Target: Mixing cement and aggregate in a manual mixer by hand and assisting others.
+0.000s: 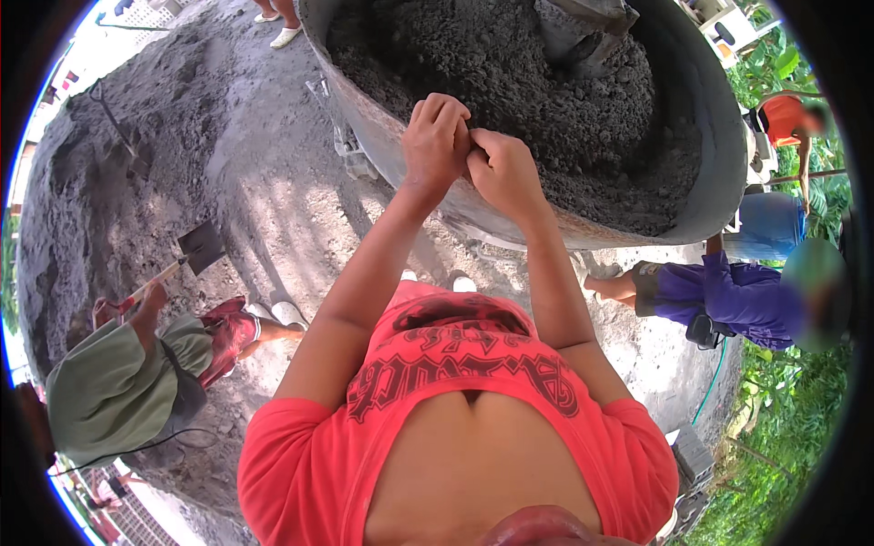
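Observation:
Both of my hands meet over the near rim of a large round metal mixing pan. My left hand is closed, its fingers curled down. Touching or almost touching it, my right hand is closed too, thumb and fingers bent together. Whatever the fingers hold, if anything, is hidden. Behind them the pan contains a crumbly dark grey mix. A grey-caked metal paddle or mixer part stands in the mix at the far side.
Left, a person in a green top holds a shovel. Another shovel stands in the grey sand heap. Right, a person in purple is beside the pan, near a blue barrel. Someone in orange is farther off.

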Action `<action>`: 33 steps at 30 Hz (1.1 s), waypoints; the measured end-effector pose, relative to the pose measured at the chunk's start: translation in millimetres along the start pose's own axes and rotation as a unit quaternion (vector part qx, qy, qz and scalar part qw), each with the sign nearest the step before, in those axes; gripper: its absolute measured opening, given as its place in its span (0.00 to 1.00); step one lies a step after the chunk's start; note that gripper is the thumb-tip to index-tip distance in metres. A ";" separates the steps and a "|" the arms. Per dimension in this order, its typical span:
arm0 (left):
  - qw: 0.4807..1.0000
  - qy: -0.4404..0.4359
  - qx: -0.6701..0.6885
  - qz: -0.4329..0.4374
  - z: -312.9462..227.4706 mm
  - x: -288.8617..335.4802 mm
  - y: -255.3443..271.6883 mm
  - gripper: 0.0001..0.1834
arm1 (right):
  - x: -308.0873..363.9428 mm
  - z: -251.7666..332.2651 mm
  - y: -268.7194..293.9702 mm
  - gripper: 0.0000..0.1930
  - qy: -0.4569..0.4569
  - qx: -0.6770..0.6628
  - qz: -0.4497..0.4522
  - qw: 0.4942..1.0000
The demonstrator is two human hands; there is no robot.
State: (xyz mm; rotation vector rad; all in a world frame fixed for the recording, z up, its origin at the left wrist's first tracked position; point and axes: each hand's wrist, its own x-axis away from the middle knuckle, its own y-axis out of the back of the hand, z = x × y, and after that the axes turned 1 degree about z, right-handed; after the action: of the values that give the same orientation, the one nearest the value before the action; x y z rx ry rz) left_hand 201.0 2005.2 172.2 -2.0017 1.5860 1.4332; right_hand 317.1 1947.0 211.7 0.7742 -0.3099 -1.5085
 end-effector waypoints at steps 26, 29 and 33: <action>1.000 0.004 -0.008 -0.022 3.8 -0.1 -6.2 0.06 | -5.5 -1.6 0.7 0.07 -0.002 -0.025 0.011 1.000; 1.000 0.014 -0.015 -0.017 5.1 0.2 -5.7 0.06 | -7.2 -2.6 -1.1 0.07 -0.022 -0.037 0.020 0.999; 1.000 0.019 -0.014 -0.006 3.5 -2.0 -2.3 0.06 | -9.0 -4.4 -3.0 0.09 -0.032 -0.033 0.014 0.999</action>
State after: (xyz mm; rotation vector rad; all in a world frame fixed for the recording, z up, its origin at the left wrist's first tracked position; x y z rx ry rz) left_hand 201.1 2009.8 171.1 -2.0612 1.5753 1.4286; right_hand 316.7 1957.1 209.1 0.6676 -0.3148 -1.5122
